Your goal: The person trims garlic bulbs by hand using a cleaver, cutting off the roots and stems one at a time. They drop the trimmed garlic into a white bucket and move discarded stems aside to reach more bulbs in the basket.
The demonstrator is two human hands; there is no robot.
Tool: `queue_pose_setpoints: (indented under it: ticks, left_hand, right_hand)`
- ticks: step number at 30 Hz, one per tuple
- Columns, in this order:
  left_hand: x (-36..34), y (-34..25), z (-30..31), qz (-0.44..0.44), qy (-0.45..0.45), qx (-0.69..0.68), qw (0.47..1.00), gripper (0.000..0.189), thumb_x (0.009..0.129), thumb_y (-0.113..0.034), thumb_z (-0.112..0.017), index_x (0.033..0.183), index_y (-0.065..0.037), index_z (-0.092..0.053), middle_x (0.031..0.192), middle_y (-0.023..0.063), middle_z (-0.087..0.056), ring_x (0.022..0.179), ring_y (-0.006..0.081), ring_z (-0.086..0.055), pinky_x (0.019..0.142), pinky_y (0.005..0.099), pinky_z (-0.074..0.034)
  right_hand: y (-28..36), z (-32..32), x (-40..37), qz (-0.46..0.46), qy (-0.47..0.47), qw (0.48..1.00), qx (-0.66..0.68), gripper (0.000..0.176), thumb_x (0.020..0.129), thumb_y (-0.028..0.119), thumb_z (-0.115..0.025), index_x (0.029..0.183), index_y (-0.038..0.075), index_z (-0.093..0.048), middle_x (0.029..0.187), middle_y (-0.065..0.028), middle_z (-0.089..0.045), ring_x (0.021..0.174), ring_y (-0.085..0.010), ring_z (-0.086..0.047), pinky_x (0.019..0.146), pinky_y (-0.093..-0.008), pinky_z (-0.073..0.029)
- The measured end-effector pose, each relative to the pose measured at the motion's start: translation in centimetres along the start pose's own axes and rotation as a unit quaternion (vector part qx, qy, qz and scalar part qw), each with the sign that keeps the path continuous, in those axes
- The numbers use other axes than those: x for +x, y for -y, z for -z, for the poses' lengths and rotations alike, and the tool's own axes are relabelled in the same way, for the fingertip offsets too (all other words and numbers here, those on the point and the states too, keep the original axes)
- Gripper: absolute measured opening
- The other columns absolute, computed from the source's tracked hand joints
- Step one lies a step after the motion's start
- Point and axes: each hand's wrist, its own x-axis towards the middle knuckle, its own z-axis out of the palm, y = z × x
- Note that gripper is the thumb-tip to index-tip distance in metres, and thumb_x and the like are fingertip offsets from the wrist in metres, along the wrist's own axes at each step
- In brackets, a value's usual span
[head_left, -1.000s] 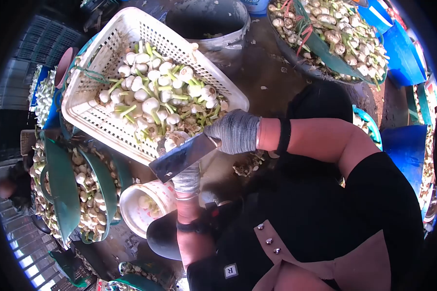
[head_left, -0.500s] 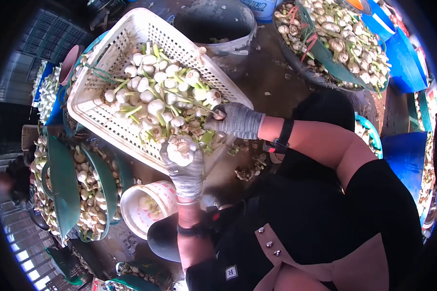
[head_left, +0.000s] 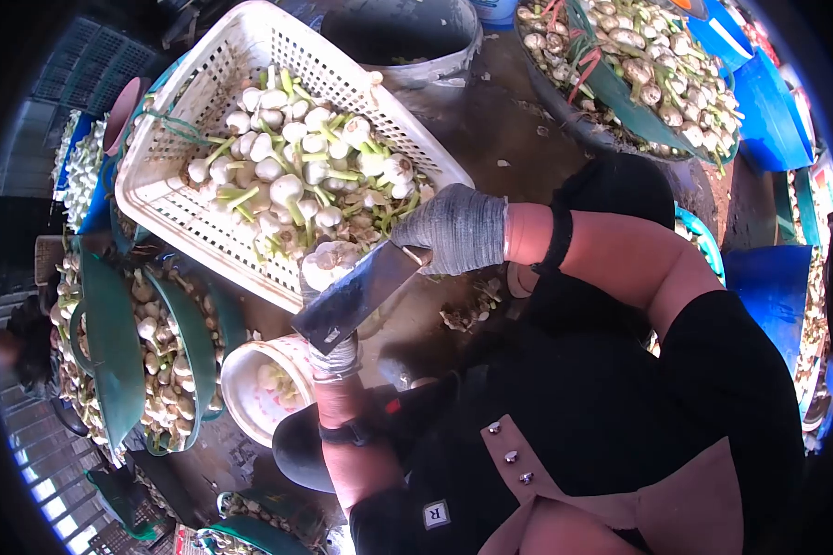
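Observation:
My right hand (head_left: 455, 231), in a grey knit glove, is closed on the handle of a knife (head_left: 356, 301) with a wide dark blade. The blade slants down to the left across my left hand (head_left: 336, 359), gloved alike and partly hidden behind it. A large garlic bulb (head_left: 329, 263) rests in the left hand, just above the blade. Beyond both hands stands a tilted white slotted crate (head_left: 208, 248) with many trimmed garlic bulbs (head_left: 285, 190) on short green stems.
A white bucket (head_left: 241, 393) with a few pale pieces sits left of my left arm. Green tubs (head_left: 111, 342) of garlic stand farther left. A dark bucket (head_left: 458, 65) is behind the crate, and a big basin of garlic (head_left: 652, 69) at upper right. Scraps (head_left: 472, 310) litter the floor.
The knife has turned so its broad blade now lies across my left hand and wrist, below the bulb. My view has shifted slightly, moving the crate up and left.

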Motion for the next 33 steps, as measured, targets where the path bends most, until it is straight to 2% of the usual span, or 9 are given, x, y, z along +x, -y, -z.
queue_pose_setpoints:
  ticks: [6, 16, 20, 25, 26, 29, 30, 31, 33]
  left_hand:
    - [2.3, -3.2, 2.5, 0.094, 0.03, -0.105, 0.99, 0.029, 0.08, -0.009, -0.062, 0.108, -0.005, -0.057, 0.097, 0.0148, -0.06, 0.082, 0.0304, -0.061, 0.075, 0.0415, -0.05]
    - [5.8, -5.3, 3.5, 0.008, 0.055, -0.034, 0.998, 0.026, 0.079, -0.008, -0.062, 0.104, -0.004, -0.057, 0.095, 0.0162, -0.059, 0.081, 0.0323, -0.06, 0.074, 0.0419, -0.049]
    - [6.3, -5.7, 3.8, -0.014, 0.062, -0.018, 0.998, 0.025, 0.079, -0.008, -0.062, 0.103, -0.004, -0.057, 0.094, 0.0168, -0.059, 0.081, 0.0331, -0.059, 0.074, 0.0421, -0.049]
    - [6.8, -5.4, 4.2, -0.094, 0.042, 0.082, 0.991, 0.024, 0.078, -0.007, -0.061, 0.101, -0.004, -0.057, 0.092, 0.0175, -0.058, 0.08, 0.034, -0.059, 0.073, 0.0423, -0.048]
    - [7.6, -4.6, 4.3, -0.136, 0.065, -0.057, 0.987, 0.025, 0.077, -0.009, -0.063, 0.1, -0.004, -0.056, 0.093, 0.0186, -0.057, 0.084, 0.0349, -0.057, 0.076, 0.0435, -0.047]
    - [7.1, -5.1, 5.0, -0.092, 0.056, -0.038, 0.993, 0.026, 0.078, -0.011, -0.063, 0.101, -0.002, -0.056, 0.096, 0.0179, -0.057, 0.088, 0.0341, -0.056, 0.078, 0.0427, -0.047]
    - [7.3, -5.4, 4.6, -0.074, 0.049, -0.035, 0.995, 0.027, 0.078, -0.012, -0.063, 0.102, -0.002, -0.055, 0.097, 0.0176, -0.056, 0.09, 0.0336, -0.056, 0.079, 0.0424, -0.047]
    - [7.9, -5.8, 4.0, -0.062, 0.038, -0.033, 0.997, 0.028, 0.079, -0.013, -0.063, 0.102, -0.001, -0.055, 0.098, 0.0173, -0.056, 0.092, 0.0332, -0.055, 0.081, 0.042, -0.046]
    - [9.2, -6.7, 2.8, -0.064, 0.02, -0.035, 0.997, 0.029, 0.08, -0.014, -0.064, 0.103, 0.0, -0.054, 0.1, 0.017, -0.056, 0.094, 0.0328, -0.055, 0.082, 0.0416, -0.046]
  right_hand:
    - [0.8, 0.5, -0.1, 0.03, -0.015, 0.999, -0.039, 0.026, 0.07, 0.025, -0.065, 0.092, 0.011, -0.062, 0.083, -0.0102, -0.064, 0.076, -0.0317, -0.063, 0.067, -0.0415, -0.05]
    - [0.4, -0.3, 0.8, -0.022, 0.159, 0.982, -0.098, 0.018, 0.07, 0.022, -0.063, 0.084, 0.01, -0.062, 0.079, -0.0091, -0.065, 0.075, -0.0309, -0.064, 0.065, -0.0411, -0.05]
    - [-0.5, -0.3, 0.5, -0.008, 0.154, 0.98, -0.128, 0.019, 0.07, 0.022, -0.064, 0.084, 0.01, -0.062, 0.078, -0.0098, -0.064, 0.074, -0.0308, -0.064, 0.065, -0.0409, -0.05]
    - [-3.7, -0.2, 0.2, -0.127, 0.101, 0.976, -0.147, 0.022, 0.07, 0.026, -0.067, 0.085, 0.01, -0.062, 0.075, -0.0107, -0.064, 0.071, -0.0319, -0.063, 0.063, -0.0405, -0.05]
    - [-4.1, -0.1, -0.1, -0.124, 0.097, 0.976, -0.15, 0.022, 0.07, 0.026, -0.067, 0.085, 0.01, -0.062, 0.075, -0.0107, -0.064, 0.071, -0.0319, -0.063, 0.063, -0.0405, -0.05]
    - [-3.9, -0.1, -0.4, -0.102, -0.086, 0.989, -0.065, 0.023, 0.073, 0.025, -0.067, 0.088, 0.009, -0.062, 0.074, -0.0144, -0.063, 0.07, -0.0327, -0.063, 0.063, -0.0395, -0.051]
    - [-3.2, -0.3, -0.3, -0.229, 0.011, 0.973, -0.02, 0.027, 0.078, 0.03, -0.068, 0.091, 0.008, -0.063, 0.075, -0.0155, -0.063, 0.069, -0.0326, -0.062, 0.064, -0.0382, -0.05]
    - [-1.5, -0.4, 0.1, -0.213, -0.05, 0.972, 0.09, 0.035, 0.079, 0.041, -0.068, 0.091, 0.008, -0.062, 0.074, -0.0146, -0.063, 0.065, -0.0305, -0.062, 0.063, -0.0364, -0.049]
    - [0.9, 0.2, 0.5, -0.3, 0.025, 0.902, 0.309, 0.047, 0.077, 0.054, -0.068, 0.093, 0.009, -0.064, 0.064, -0.0043, -0.056, 0.054, -0.0147, -0.053, 0.053, -0.0288, -0.044]
